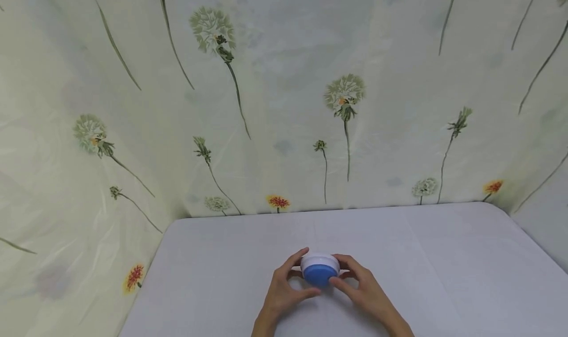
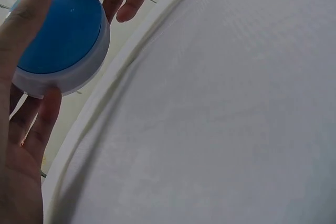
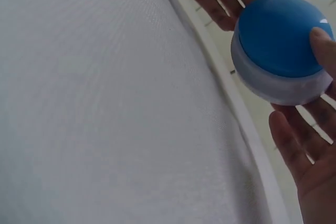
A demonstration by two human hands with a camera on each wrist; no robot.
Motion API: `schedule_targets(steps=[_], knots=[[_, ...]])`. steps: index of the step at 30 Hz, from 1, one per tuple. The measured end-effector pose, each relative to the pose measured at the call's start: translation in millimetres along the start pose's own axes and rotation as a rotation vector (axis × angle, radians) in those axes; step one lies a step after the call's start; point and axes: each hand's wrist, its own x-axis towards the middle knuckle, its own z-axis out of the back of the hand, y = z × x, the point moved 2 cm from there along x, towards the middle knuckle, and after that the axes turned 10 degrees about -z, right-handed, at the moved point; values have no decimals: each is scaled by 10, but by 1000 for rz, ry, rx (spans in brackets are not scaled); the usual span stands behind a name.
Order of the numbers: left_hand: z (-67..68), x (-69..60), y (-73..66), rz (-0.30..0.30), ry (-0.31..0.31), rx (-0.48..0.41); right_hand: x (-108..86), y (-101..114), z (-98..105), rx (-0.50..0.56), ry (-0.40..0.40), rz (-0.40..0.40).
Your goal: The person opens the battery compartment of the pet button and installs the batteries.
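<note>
A round white object with a blue domed face (image 1: 320, 275) is held up over the white table, blue side tilted toward me. My left hand (image 1: 284, 288) holds its left side, fingers at the white rim and thumb close to the lower blue edge. From the right, my right hand (image 1: 366, 288) grips it, with the thumb on the blue face and fingers behind the rim. In the left wrist view the blue face (image 2: 68, 30) lies partly behind the left thumb. The right wrist view shows the white rim (image 3: 278, 88) and blue dome, with both thumbs on the blue side.
A white cloth covers the table (image 1: 213, 258), whose corners are rounded at the back. Behind and to the left hangs a pale curtain-like sheet (image 1: 284, 105) printed with dandelions and small orange flowers.
</note>
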Motion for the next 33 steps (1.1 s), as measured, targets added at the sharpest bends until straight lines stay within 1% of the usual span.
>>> schedule_targets(steps=[2, 5, 9, 14, 17, 19, 21, 25, 27, 31, 33], knots=[[-7, -1, -17, 7, 16, -10, 7, -1, 7, 15, -5, -53], [-13, 10, -39, -18, 40, 3, 28, -1, 19, 50, -2, -168], [-1, 40, -61, -48, 75, 42, 68, 14, 27, 100, 24, -287], [9, 70, -65, -50, 125, 105, 96, 34, 25, 159, 49, -381], [9, 73, -56, -39, 137, 128, 98, 38, 20, 191, 69, -413], [9, 67, -45, -41, 135, 142, 94, 36, 16, 197, 91, -409], [10, 60, -37, -53, 127, 159, 87, 31, 18, 184, 113, -389], [3, 39, -15, -64, 119, 191, 53, 23, 43, 121, 155, -336], [-3, 26, -7, -54, 120, 201, 29, 26, 67, 83, 167, -307], [-12, 0, -10, -44, 117, 214, -15, 42, 103, 6, 173, -215], [-12, -11, -14, -34, 114, 235, -24, 48, 107, -33, 165, -161]])
